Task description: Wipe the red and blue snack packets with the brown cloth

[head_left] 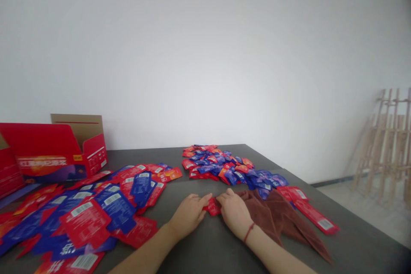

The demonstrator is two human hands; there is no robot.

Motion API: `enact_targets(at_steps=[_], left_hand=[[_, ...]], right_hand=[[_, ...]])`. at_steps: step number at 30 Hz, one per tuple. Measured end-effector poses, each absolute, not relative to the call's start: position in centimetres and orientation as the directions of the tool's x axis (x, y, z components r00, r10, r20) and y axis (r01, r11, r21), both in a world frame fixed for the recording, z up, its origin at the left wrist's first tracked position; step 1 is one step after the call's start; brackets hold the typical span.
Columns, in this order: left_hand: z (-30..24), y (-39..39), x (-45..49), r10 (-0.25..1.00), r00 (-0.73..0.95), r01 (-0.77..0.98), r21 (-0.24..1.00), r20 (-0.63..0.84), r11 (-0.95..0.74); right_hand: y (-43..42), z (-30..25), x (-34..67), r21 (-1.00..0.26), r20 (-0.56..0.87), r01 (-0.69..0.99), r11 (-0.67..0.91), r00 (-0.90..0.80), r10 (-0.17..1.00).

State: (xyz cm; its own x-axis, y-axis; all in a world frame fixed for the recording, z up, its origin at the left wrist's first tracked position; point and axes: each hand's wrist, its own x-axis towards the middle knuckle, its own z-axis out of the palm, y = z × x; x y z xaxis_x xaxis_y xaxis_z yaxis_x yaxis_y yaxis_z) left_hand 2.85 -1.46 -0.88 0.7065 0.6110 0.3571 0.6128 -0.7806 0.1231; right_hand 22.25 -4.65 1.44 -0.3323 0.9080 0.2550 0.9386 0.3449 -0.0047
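A small red packet (212, 208) lies between my two hands, low over the grey tabletop. My left hand (189, 215) grips its left end, the thumb reaching toward the packet. On the other side my right hand (236, 213) has its fingers bent down over the right end, which they partly cover. A brown cloth (272, 212) lies crumpled right beside and behind my right hand. Past the cloth are a few longer red packets (313, 215), one with a white barcode label.
Many red and blue packets (117, 205) spread over the left of the table (205, 248). Another heap of smaller packets (221, 165) lies toward the far edge. An open red carton (51, 154) stands at back left. Wooden racks (390, 137) lean by the wall at right.
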Motion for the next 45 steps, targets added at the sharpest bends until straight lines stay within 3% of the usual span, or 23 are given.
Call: enact_targets(at_steps=[7, 13, 16, 27, 31, 35, 37, 42, 45], left_hand=[[-0.6, -1.8, 3.0, 0.626, 0.696, 0.627, 0.127, 0.351, -0.768], [-0.1, -2.3, 3.0, 0.622, 0.708, 0.637, 0.079, 0.334, -0.767], [-0.3, -2.0, 3.0, 0.611, 0.712, 0.625, 0.086, 0.347, -0.776], [-0.2, -2.0, 3.0, 0.615, 0.708, 0.624, 0.101, 0.348, -0.775], [-0.2, -2.0, 2.9, 0.632, 0.700, 0.636, 0.112, 0.332, -0.763], [-0.1, -2.0, 2.9, 0.635, 0.696, 0.621, 0.163, 0.334, -0.766], [-0.2, -2.0, 2.9, 0.643, 0.678, 0.610, 0.215, 0.356, -0.762], [-0.7, -1.3, 2.9, 0.737, 0.558, 0.588, 0.444, 0.382, -0.676], [-0.9, -1.1, 2.8, 0.743, 0.545, 0.553, 0.499, 0.388, -0.667]], right_hand=[[-5.5, 2.4, 21.5, -0.090, 0.264, 0.859, 0.504, -0.467, 0.844], [-5.4, 2.1, 23.7, -0.084, 0.258, 0.959, 0.270, -0.241, 0.936], [-4.9, 2.3, 24.1, -0.096, 0.270, 0.966, 0.240, -0.207, 0.940], [-5.7, 3.1, 22.9, -0.221, 0.263, 0.806, 0.550, -0.494, 0.829], [-6.6, 3.0, 24.0, -0.228, 0.257, 0.839, 0.493, -0.437, 0.862], [-6.3, 2.5, 24.9, -0.206, 0.297, 0.926, 0.317, -0.249, 0.922], [-5.9, 2.3, 24.8, -0.191, 0.295, 0.935, 0.299, -0.236, 0.926], [-5.7, 2.1, 22.6, -0.146, 0.266, 0.871, 0.468, -0.421, 0.867], [-5.8, 2.2, 21.4, -0.091, 0.246, 0.819, 0.566, -0.532, 0.810]])
